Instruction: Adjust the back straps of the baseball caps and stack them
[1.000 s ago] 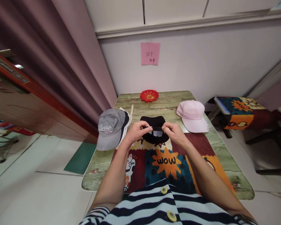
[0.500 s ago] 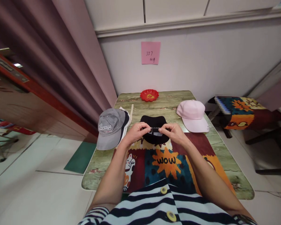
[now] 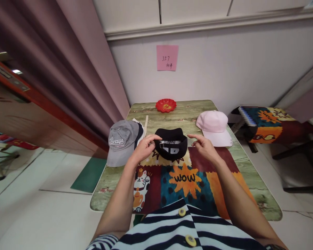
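Note:
A black cap sits upside down at the middle of the table, its inside and pale inner labels facing me. My left hand is at the cap's left edge, index finger stretched out to it; whether the fingertip touches cannot be made out. To the right, my right hand is apart from the cap, with its fingers apart and nothing in them. Left of my left hand lies a grey cap with white lettering, partly covering other caps behind it. A pale pink cap rests beyond my right hand.
A red scalloped dish stands at the table's far side. A colourful patterned mat covers the near part of the wood-look table. Behind is a white wall with a pink note. A wooden door stands left.
Both hands have let go of the strap at the back of the black cap and moved apart. The cap has shifted slightly left, and its inside shows more.

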Demonstrator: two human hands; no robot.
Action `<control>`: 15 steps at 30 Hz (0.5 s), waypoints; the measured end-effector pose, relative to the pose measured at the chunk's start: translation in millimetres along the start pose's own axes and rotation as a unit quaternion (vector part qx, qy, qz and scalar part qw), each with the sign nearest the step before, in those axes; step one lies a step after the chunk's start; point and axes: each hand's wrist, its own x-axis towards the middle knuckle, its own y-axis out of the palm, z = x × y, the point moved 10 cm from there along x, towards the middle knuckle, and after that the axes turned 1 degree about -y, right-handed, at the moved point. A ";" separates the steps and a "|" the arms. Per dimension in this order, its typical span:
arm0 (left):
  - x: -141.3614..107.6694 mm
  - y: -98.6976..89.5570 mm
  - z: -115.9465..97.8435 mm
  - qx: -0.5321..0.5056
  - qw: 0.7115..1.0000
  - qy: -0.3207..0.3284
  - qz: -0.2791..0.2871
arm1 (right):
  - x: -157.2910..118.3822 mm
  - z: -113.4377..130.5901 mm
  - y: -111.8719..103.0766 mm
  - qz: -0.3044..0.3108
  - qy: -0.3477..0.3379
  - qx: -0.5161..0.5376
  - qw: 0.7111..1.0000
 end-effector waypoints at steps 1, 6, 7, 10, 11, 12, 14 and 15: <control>-0.5 0.3 3.3 0.010 1.000 0.004 -0.003 | -1.4 -1.9 5.2 0.013 -0.014 -0.019 1.000; -2.1 -1.6 19.2 0.077 0.997 0.008 -0.014 | -4.1 17.4 22.5 0.055 -0.070 -0.051 0.995; -2.3 -2.1 20.9 0.088 0.996 0.008 -0.012 | -3.7 27.0 22.9 0.057 -0.085 -0.054 0.993; -2.4 -2.9 23.4 0.099 0.995 -0.003 -0.002 | -4.2 60.8 29.0 0.090 -0.142 -0.046 0.985; -2.2 -2.5 23.3 0.097 0.995 -0.008 0.003 | -4.6 70.2 32.9 0.106 -0.156 -0.044 0.981; -1.7 -1.9 22.7 0.092 0.996 -0.013 0.008 | -4.6 77.5 36.6 0.118 -0.165 -0.045 0.978; -0.4 -0.7 20.8 0.078 0.997 -0.021 0.020 | -2.3 84.9 41.4 0.121 -0.171 -0.061 0.976; 0.3 0.4 20.1 0.067 0.997 -0.025 0.032 | -0.2 85.3 41.9 0.114 -0.171 -0.071 0.976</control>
